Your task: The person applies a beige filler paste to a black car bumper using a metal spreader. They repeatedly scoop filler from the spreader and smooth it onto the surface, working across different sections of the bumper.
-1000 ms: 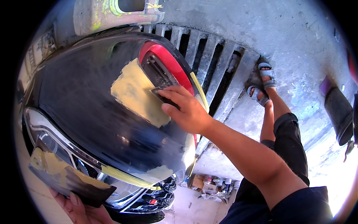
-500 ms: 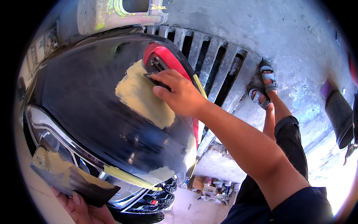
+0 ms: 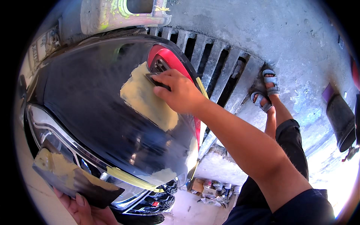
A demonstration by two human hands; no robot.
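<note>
1. My right fingers (image 3: pixel 165 78) are pinching a small dark spreader (image 3: pixel 162 84), thumb bracing its near side, and its thin edge is poking out to their left.
2. Directly left of and below those fingers, a yellow putty patch (image 3: pixel 148 101) is covering part of a black car panel (image 3: pixel 86 101). The spreader is lying over that putty; how hard it's pressing, I can't tell.
3. Just above my right fingers, curved red trim (image 3: pixel 173 58) is bordering a dark recess.
4. Well down to the left, my left fingers (image 3: pixel 82 208) are gripping a dark plate (image 3: pixel 95 193) by its lower edge, and it's tilting, carrying a thick yellow smear (image 3: pixel 63 168).
5. Above and left of my left fingers, a headlamp (image 3: pixel 41 118) is gleaming; up to their right, yellow tape (image 3: pixel 129 177) is lining the panel's edge.
6. Beyond my right fingers, up and right, a slatted grate (image 3: pixel 247 80) is stretching over the floor, with gray sandals (image 3: pixel 272 80) standing beside it.
7. Well below my right fingers, a cardboard box (image 3: pixel 197 185) is sitting among cans.
</note>
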